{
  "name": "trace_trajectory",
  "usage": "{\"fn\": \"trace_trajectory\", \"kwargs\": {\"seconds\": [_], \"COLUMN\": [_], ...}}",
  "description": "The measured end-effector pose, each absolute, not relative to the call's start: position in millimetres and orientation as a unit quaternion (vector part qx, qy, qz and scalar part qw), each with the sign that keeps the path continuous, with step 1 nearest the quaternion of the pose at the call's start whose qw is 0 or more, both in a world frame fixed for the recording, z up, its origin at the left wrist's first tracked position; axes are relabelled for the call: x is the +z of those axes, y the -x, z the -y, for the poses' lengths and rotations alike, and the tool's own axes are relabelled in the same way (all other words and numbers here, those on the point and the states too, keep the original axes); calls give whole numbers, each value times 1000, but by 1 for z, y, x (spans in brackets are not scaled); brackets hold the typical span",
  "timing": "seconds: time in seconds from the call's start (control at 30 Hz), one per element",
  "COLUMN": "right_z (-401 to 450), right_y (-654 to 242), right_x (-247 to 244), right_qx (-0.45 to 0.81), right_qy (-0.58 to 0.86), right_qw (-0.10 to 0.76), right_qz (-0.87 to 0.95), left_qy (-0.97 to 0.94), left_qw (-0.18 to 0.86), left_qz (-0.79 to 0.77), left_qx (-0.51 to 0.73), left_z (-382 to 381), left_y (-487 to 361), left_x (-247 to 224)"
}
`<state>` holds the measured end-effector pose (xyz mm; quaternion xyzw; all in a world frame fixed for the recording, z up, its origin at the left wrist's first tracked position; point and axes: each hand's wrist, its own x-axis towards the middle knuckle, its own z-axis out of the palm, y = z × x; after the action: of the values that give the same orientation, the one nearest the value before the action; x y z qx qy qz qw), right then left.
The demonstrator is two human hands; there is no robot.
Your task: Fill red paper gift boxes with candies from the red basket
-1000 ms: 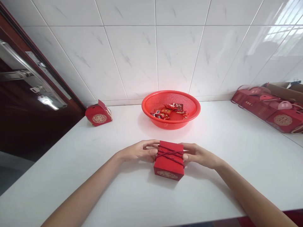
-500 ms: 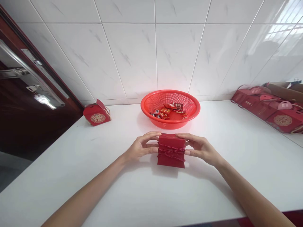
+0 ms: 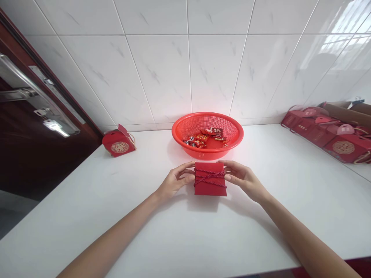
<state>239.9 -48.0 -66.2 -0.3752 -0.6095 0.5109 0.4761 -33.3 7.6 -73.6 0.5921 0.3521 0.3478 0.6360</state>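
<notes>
Between my two hands is a small red box [image 3: 210, 166], with dark red twisted cord [image 3: 210, 177] wound across its near face in crossing strands. My left hand [image 3: 175, 180] grips the box's left side, fingers behind and thumb at the near edge. On the opposite side my right hand [image 3: 242, 179] holds it the same way, thumb by the cord. The box is tilted and its shadow falls on the white tabletop below. What lies behind the box is hidden. Just beyond it stands a red mesh basket [image 3: 207, 154] holding several red candy packets [image 3: 202, 138].
A red gift box [image 3: 119, 142] with a gold emblem and cord handle stands at the far left. More red boxes [image 3: 324, 136] line up at the right beside a brown carton [image 3: 342, 112]. White tiles back the table [image 3: 162, 239]; a dark door [image 3: 26, 139] with keys is at left.
The box has tipped so that its top surface no longer shows and its near face looks brighter. Both hands have stayed on its sides. The view has shifted slightly.
</notes>
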Motion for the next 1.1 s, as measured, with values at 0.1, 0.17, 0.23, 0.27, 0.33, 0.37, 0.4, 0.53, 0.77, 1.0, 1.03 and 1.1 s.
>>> {"fn": "trace_trajectory", "kwargs": {"seconds": [0.1, 0.17, 0.23, 0.27, 0.33, 0.37, 0.4, 0.53, 0.77, 1.0, 1.03, 1.1], "right_z": [46, 46, 47, 47, 48, 49, 49, 49, 52, 55, 56, 57], "right_y": [-238, -236, -235, -235, -235, -235, -235, -240, -246, -245, -245, -243], "right_x": [-67, -68, -68, -68, -67, -66, -66, -65, -63, -63, -63, -62], "right_qx": [494, 493, 491, 488, 480, 474, 467, 417, 334, 276, 265, 238], "right_qy": [399, 419, 434, 440, 450, 456, 463, 484, 460, 464, 466, 471], "right_qw": [477, 475, 473, 472, 471, 471, 470, 481, 502, 493, 496, 501], "right_qz": [607, 597, 589, 588, 588, 588, 589, 600, 653, 682, 683, 686], "left_qy": [-573, -565, -563, -563, -565, -566, -567, -574, -704, -750, -745, -730], "left_qw": [655, 659, 653, 651, 648, 647, 647, 649, 557, 511, 511, 512], "left_qz": [-356, -367, -381, -386, -390, -391, -390, -381, -332, -308, -314, -338], "left_qx": [340, 334, 333, 332, 329, 328, 328, 324, 289, 286, 292, 300], "left_z": [-4, -2, 0, 1, 2, 2, 2, 1, 0, 3, 3, 6], "left_y": [25, 21, 19, 19, 19, 20, 20, 26, 37, 30, 28, 25], "left_x": [-73, -72, -72, -72, -72, -72, -72, -73, -78, -93, -95, -97]}}
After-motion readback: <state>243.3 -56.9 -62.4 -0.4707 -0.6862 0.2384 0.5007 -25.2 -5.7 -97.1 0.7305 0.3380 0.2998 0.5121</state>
